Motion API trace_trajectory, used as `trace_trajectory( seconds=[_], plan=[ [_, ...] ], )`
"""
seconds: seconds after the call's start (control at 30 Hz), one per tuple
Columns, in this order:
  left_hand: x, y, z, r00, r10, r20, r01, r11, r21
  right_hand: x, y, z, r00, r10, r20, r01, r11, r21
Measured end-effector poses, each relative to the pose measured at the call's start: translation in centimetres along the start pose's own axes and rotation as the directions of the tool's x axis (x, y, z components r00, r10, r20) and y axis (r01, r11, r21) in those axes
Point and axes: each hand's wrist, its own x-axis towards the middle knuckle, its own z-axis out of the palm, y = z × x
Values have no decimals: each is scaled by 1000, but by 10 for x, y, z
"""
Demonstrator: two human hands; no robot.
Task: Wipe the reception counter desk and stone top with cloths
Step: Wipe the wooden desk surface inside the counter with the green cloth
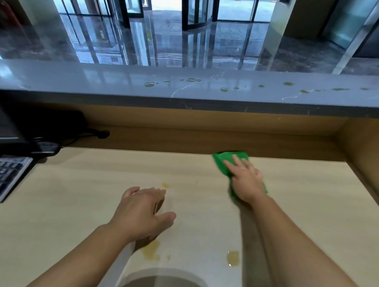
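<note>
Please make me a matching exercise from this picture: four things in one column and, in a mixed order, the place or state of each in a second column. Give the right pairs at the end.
Things
1. green cloth
2. left hand
3. keyboard
4. row of yellowish drops

Places or states
A. at the far left of the wooden desk
B. on the grey stone top
C. pressed flat under the right hand
D. open, holding nothing

Pairs: 1-C, 2-D, 3-A, 4-B
</note>
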Motion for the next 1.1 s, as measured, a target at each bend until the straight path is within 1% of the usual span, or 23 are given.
trace_trajectory(
  seconds=[0.07,0.17,0.27,0.33,0.4,0.47,0.53,0.57,0.67,0.73,0.8,0.9,0.97,1.03,1.1],
  plan=[
    [-13,1,-1,997,-15,81,14,1000,13,-13,41,-10,988,156,-24,-156,988,-10],
    [-38,6,6,993,11,114,-18,998,61,-27,60,-11,951,306,-47,-307,951,-25],
    [-62,4,22,990,-26,138,13,996,93,-31,28,-2,913,403,-57,-404,915,-3],
    [-72,3,28,988,-51,148,34,993,112,-36,-8,10,905,418,-77,-418,908,17],
    [-75,4,31,986,-63,157,39,987,154,-46,-52,29,941,322,-102,-323,946,12],
    [-72,8,34,986,-76,151,40,974,224,-59,-100,48,988,127,-87,-128,992,-7],
    [-67,12,34,982,-93,162,41,953,300,-70,-136,61,996,-86,-33,84,994,-63],
    [-65,13,35,979,-105,174,42,941,335,-73,-144,64,988,-158,-5,156,984,-89],
    [-61,18,35,969,-141,205,52,921,387,-72,-132,60,966,-257,42,260,958,-122],
    [-60,20,36,965,-150,213,54,914,402,-70,-105,54,960,-279,32,281,951,-127],
    [-59,20,36,959,-163,231,57,911,408,-71,-70,44,976,-218,2,217,969,-118],
    [-59,20,36,946,-188,266,65,910,410,-80,-4,26,998,-19,-63,12,993,-113],
    [-60,20,36,944,-187,271,63,911,408,-89,39,16,989,111,-98,-122,986,-115],
    [-60,20,36,947,-181,266,59,911,407,-97,60,10,972,214,-94,-223,971,-92],
    [-60,20,37,949,-177,263,59,913,403,-100,52,11,951,300,-76,-304,951,-53]
  ],
)
